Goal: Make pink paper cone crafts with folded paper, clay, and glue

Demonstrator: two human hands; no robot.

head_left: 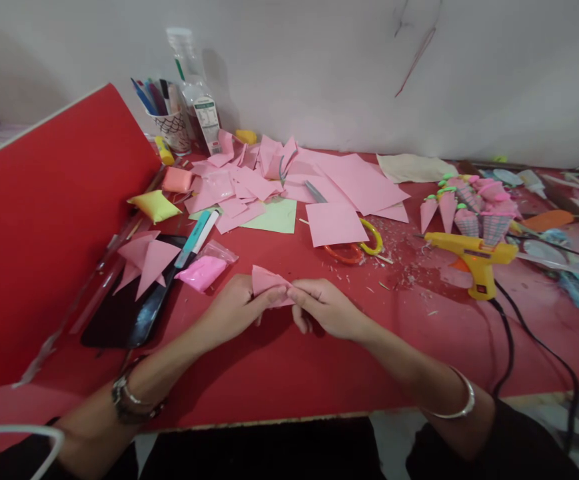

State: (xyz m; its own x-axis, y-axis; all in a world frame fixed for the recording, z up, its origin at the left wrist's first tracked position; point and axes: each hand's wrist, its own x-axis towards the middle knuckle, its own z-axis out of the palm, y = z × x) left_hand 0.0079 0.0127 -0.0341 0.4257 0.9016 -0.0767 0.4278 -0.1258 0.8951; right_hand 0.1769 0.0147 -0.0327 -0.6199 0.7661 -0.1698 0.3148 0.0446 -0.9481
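Above the front of the red table, both my hands pinch one small pink paper cone (268, 281). My left hand (242, 303) is closed around its left side, thumb lying along the paper. My right hand (326, 307) is closed on its right end, thumb and fingertips pressed together. The fingers behind the paper are partly hidden. Beyond my hands lies a square pink sheet (336, 224), covering part of a pair of scissors (372, 238) with red and yellow handles. Left of my hands rests a bright pink packet (202, 272).
Pink paper cones (155, 261) lie on a black phone (116, 320) at left. A yellow glue gun (474, 257) with a trailing black cord stands at right, near finished cones (492, 200). Paper scraps (239, 187), a glass bottle (200, 100) and a pen cup (172, 130) are behind.
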